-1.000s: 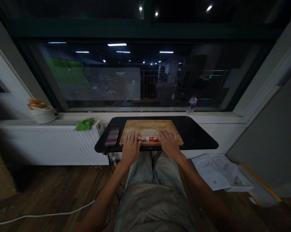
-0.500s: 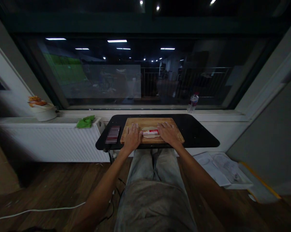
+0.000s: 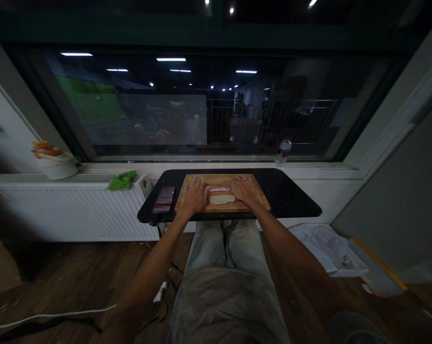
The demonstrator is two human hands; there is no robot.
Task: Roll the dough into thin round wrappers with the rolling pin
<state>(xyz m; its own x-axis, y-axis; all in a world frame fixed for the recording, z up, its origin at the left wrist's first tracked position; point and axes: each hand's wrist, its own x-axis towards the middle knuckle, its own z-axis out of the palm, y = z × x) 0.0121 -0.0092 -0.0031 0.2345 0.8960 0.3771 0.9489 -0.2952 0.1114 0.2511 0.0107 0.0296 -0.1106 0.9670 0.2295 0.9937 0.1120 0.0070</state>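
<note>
The dough [image 3: 222, 198] lies mid-board between your hands, a flat, pale oval reaching toward the board's near edge. It looks soft and easily stretched or torn, so it would want support from beneath rather than a pinch at its rim. The roller [image 3: 219, 189] lies along its far side; it looks stiff and light, best held by its ends. Your left hand [image 3: 196, 195] covers one end and your right hand [image 3: 243, 188] the other, both palm down, fingers spread forward rather than curled round. The board [image 3: 212, 179] sits close to the near edge of the counter [image 3: 287, 193]. The phone [image 3: 165, 199], by the counter's left edge, is the closest obstacle. Your bottle [image 3: 283, 152] stands on the sill [image 3: 244, 166] past the far right corner, well out of the way.
</note>
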